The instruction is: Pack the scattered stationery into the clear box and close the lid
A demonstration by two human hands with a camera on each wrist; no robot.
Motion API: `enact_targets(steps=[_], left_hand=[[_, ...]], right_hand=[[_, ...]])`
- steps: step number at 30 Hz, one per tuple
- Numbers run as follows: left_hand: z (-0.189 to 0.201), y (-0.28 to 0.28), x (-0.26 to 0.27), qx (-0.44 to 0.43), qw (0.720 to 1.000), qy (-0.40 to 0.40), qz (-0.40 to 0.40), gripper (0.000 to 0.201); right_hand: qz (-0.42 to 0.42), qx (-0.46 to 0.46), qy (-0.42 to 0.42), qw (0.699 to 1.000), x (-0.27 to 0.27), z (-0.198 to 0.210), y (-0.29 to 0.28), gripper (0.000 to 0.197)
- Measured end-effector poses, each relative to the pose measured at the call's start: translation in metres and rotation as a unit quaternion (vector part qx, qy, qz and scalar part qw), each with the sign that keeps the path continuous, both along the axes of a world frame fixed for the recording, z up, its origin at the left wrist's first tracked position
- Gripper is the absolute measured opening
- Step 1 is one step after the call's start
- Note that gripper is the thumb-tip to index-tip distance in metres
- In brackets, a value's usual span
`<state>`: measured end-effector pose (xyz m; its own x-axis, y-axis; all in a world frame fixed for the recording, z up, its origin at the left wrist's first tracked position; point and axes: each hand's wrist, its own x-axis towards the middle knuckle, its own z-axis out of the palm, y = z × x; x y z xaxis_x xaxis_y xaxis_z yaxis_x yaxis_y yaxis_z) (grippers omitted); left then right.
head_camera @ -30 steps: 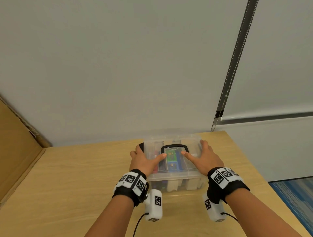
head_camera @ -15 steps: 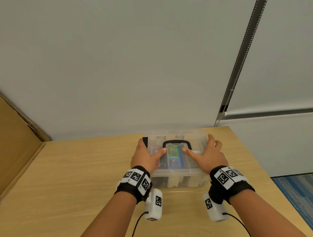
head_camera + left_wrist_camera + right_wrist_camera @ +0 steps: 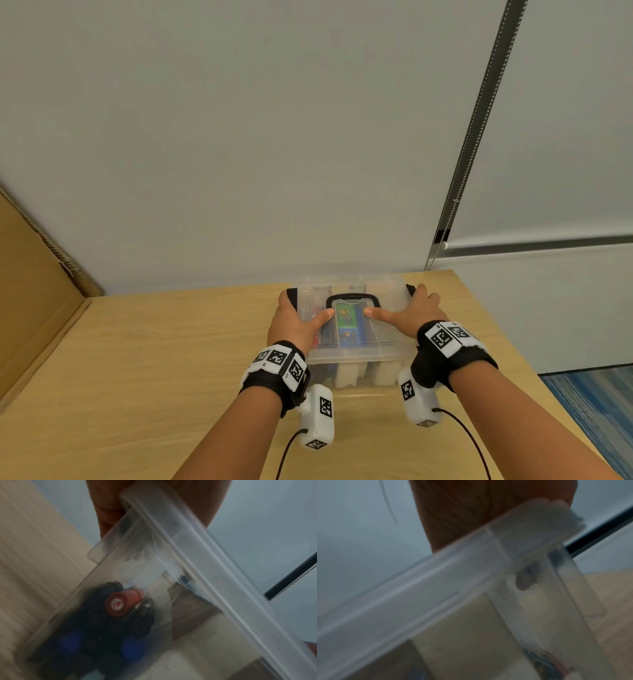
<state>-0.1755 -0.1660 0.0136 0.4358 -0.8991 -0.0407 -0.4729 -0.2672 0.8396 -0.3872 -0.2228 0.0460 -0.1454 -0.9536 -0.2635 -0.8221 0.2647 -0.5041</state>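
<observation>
Currently clear box (image 3: 356,371) sits far-right on worktop (image 3: 154,359), stationery (image 3: 346,320) inside, lid (image 3: 385,298) on. Left hand (image 3: 291,325) and right hand (image 3: 418,315) clasp the lid ends, thumbs flat on top, probably to seat it.

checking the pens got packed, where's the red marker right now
Left wrist view: the red marker lies inside the clear box, at its left end, atop black and blue caps.

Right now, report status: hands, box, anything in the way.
Left hand and right hand grip the box ends, thumbs on the lid. Lid on, pens inside. Side clips: cannot tell if latched.
</observation>
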Motion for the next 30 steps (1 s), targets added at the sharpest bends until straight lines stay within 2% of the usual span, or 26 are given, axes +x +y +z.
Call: enact_targets(steps=[2, 5, 8, 14, 19, 25, 28, 30], left_hand=[[-0.002, -0.001, 0.000, 0.000, 1.000, 0.003, 0.002, 0.089], [-0.004, -0.003, 0.001, 0.002, 1.000, 0.000, 0.006, 0.089], [-0.005, -0.004, 0.002, 0.005, 1.000, -0.001, 0.006, 0.091], [-0.006, -0.004, 0.001, 0.002, 1.000, 0.000, 0.009, 0.092], [-0.006, -0.006, 0.000, 0.011, 1.000, -0.010, 0.016, 0.093], [0.002, -0.005, 0.001, 0.029, 0.999, -0.020, 0.013, 0.098], [0.010, -0.001, 0.003, 0.063, 0.996, -0.056, -0.014, 0.098], [0.017, 0.007, 0.005, 0.097, 0.986, -0.132, -0.037, 0.099]], right_hand=[[0.000, -0.004, -0.018, 1.000, 0.000, -0.003, -0.001, 0.128], [-0.005, -0.059, -0.028, 0.998, 0.001, -0.011, 0.006, 0.129], [-0.010, -0.104, 0.005, 0.995, 0.002, -0.016, 0.012, 0.127], [0.005, -0.114, 0.058, 0.992, 0.002, -0.017, 0.009, 0.123], [0.051, -0.133, 0.123, 0.982, 0.002, -0.015, 0.007, 0.116], [0.045, -0.132, 0.028, 0.990, 0.000, -0.016, 0.001, 0.113], [0.066, -0.128, 0.045, 0.989, -0.001, -0.016, 0.002, 0.108], [0.108, -0.148, 0.099, 0.978, 0.000, -0.016, 0.009, 0.096]])
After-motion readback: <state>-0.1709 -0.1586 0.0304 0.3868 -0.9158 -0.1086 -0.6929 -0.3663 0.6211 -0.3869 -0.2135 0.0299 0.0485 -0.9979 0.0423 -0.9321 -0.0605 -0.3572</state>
